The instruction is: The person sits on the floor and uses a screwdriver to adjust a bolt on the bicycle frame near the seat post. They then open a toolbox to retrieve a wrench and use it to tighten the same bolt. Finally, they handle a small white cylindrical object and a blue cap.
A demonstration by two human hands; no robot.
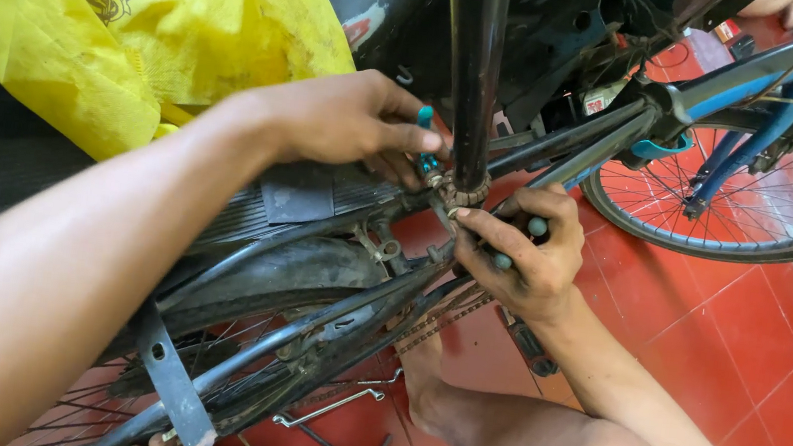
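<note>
Head view: the left hand [348, 121] pinches a teal-handled tool [424, 141] against the clamp [460, 196] at the foot of the black seat tube [472, 61]; the right hand [524, 254] is curled shut around a grey-tipped tool [521, 238] just beside it. Frame tubes crowd both hands. Open red floor tiles [754, 348] lie right; a yellow printed bag [139, 20] hangs upper left; a blue bicycle's wheel [743, 195] stands beyond

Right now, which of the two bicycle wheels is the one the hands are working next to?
The dark rear wheel at lower left, under the mudguard, right below both hands. The other wheel, on the blue frame, stands apart at upper right.
</note>
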